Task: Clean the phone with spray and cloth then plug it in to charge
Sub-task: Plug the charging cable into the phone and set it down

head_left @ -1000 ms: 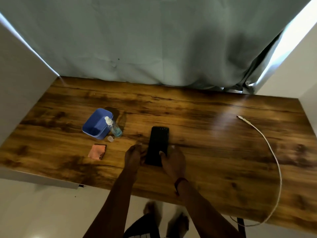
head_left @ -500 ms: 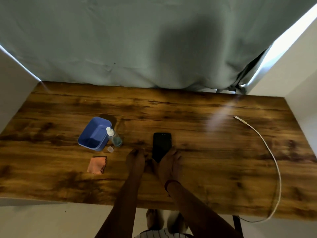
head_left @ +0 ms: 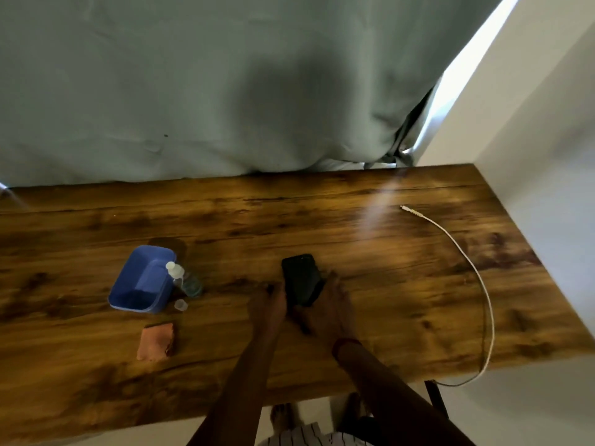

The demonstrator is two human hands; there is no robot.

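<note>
phone mid tabletop, right hand gripping near end, likely steadying it for cleaning; left hand loose beside. spray bottle, cloth untouched, left; cable right.

Wooden table against grey-green curtain, white wall, perhaps daylight behind.

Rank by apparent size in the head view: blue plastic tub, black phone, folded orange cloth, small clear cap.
1. Blue plastic tub
2. Black phone, partly hidden by hands
3. Folded orange cloth
4. Small clear cap
</note>
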